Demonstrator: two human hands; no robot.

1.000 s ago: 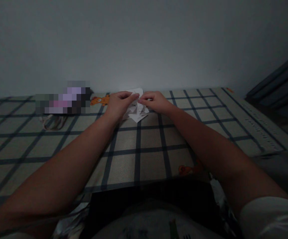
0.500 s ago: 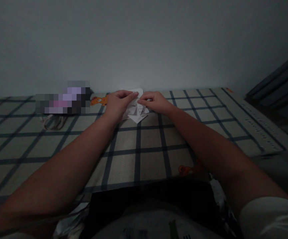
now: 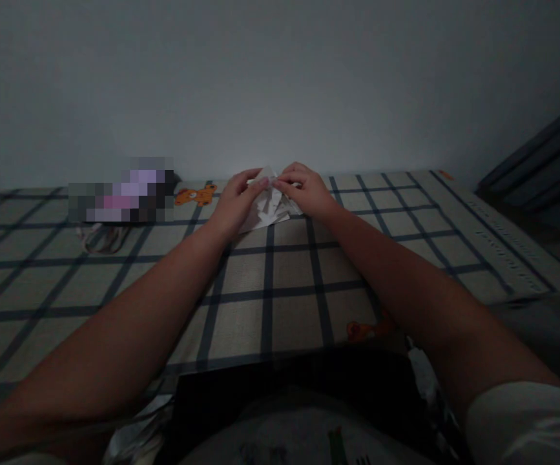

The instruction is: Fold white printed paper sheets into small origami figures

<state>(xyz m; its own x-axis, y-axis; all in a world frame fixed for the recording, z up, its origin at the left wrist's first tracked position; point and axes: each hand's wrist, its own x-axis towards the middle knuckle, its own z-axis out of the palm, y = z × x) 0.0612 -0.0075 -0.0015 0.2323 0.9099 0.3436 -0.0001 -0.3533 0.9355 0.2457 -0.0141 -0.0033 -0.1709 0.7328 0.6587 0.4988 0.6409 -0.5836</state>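
Observation:
A white folded paper piece [image 3: 270,208] sits near the far edge of a checked cloth [image 3: 270,278], close to the wall. My left hand [image 3: 237,200] pinches its upper left part with curled fingers. My right hand [image 3: 306,190] pinches its upper right part, fingers bent over the paper. The fingertips of both hands nearly meet above the paper's top point. Both forearms stretch out across the cloth. The room is dim and the folds are hard to make out.
A blurred purple and dark object [image 3: 122,194] lies at the back left, with a pale looped strap [image 3: 103,237] in front of it. Orange bear prints [image 3: 195,194] mark the cloth. A dark surface [image 3: 536,174] rises at the right. A plain wall stands behind.
Both hands have lifted slightly and moved a little away from me, raising the paper's top into a point. The paper now stands more upright between the fingertips.

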